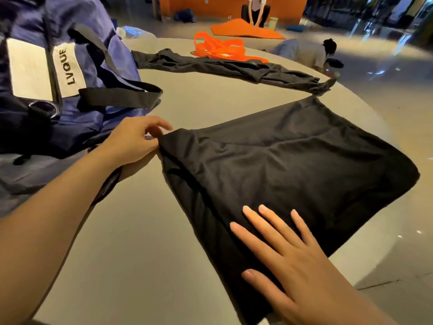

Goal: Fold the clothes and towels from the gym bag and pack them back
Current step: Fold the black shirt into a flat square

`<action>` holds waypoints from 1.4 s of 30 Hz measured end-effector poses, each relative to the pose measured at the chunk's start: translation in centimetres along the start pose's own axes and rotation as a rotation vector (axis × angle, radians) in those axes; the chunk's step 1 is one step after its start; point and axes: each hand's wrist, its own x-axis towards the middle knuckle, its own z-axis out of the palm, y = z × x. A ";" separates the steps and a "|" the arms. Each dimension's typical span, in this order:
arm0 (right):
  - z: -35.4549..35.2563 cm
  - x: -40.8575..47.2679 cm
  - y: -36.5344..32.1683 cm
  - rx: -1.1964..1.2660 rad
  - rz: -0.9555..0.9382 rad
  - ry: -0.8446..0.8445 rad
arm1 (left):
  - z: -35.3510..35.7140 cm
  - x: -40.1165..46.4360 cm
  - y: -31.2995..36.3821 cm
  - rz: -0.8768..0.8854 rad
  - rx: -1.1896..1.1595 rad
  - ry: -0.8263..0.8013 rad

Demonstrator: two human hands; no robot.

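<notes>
Black garment [293, 165] spread flat on the near right part of the grey round worktop [140, 242], partly folded, with its right corner close to the rim. Some soft wrinkles across the middle of the cloth, a thicker folded edge along its left side.

Right hand [288, 261] lying palm down on the near part of the garment, fingers straight and a little spread, pressing the cloth flat and gripping nothing. Left hand [133, 139] at the far left corner of the same garment, fingers curled, pinching the edge of the cloth between thumb and fingertips; forearm reaching in from the near left over the worktop.

Blue gym bag [46, 73] on the left side of the worktop, just beside the left hand, with a white label showing the letters "LVGUE" and black straps [119, 97] hanging loose over its side. Clear plastic bottle [136, 34] just behind the bag, partly hidden.

Second black garment [229, 69] stretched long across the far part of the worktop, from beside the bag to the right rim, apart from the first one. Orange straps [218, 49] in a loose pile just beyond it, touching or nearly touching.

On the floor beyond the worktop, an orange mat [243, 29] with a person [256, 8] crouching behind it, and another person [311, 55] bent low on the right. Orange wall at the far end of the room.
</notes>
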 end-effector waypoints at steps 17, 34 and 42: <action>-3.0 2.1 -6.2 0.054 0.318 0.105 | -1.5 -3.8 1.4 0.455 0.290 -0.156; -8.8 2.4 -0.9 0.865 0.441 0.001 | -2.3 -5.6 0.3 0.107 -0.110 -0.018; -10.0 3.3 -3.3 1.557 0.149 -0.226 | -9.8 -7.4 0.1 0.012 -0.980 0.247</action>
